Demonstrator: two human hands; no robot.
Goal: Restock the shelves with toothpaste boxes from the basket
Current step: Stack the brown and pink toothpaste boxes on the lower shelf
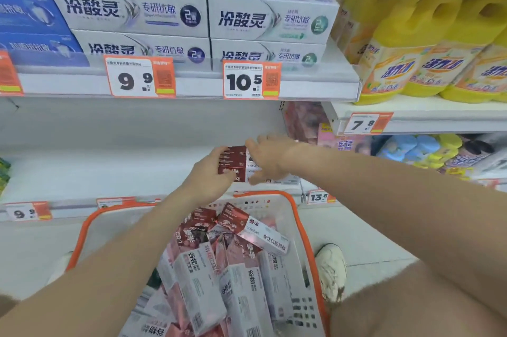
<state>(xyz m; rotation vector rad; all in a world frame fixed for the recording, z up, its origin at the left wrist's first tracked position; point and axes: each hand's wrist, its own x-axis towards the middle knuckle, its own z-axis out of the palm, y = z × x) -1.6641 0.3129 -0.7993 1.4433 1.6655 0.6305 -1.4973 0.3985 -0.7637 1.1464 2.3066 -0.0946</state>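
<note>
Now left hand & right hand grip dark-red/white toothpaste boxes on white shelf. Below, orange-rimmed white basket holds loose boxes.

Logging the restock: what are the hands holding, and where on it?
A red toothpaste box: left hand grips its left end, right hand its white part.

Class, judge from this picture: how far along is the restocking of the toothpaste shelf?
Done: little; only a small stack of red boxes sits on the lower shelf. In hand: left hand and right hand hold that stack. Left: the basket is still piled with unshelved boxes.
</note>
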